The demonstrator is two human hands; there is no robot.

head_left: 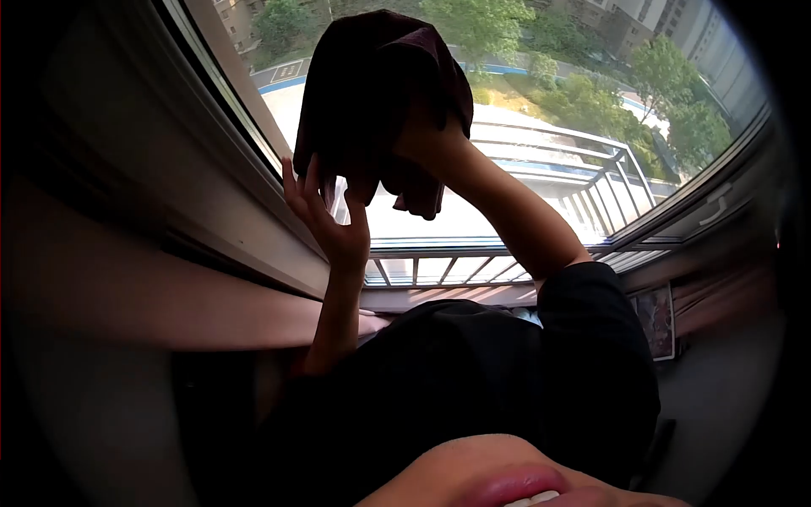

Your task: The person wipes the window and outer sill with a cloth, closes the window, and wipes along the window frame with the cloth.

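Observation:
A dark maroon cloth (372, 93) is held up in front of the window, with its lower folds hanging loose. My right hand (422, 135) reaches up to the cloth from the right and holds it. Shadow and folds hide most of those fingers. My left hand (331, 215) is raised at the cloth's lower left edge, palm up and fingers spread. Its fingertips overlap the cloth; whether they press on it I cannot tell.
Behind the cloth is a large window (549, 110) with a metal railing (549, 139) outside. A pale pinkish curtain (211, 304) hangs at the left. A window handle (716, 205) sits on the right frame, and a framed panel (655, 321) stands below it.

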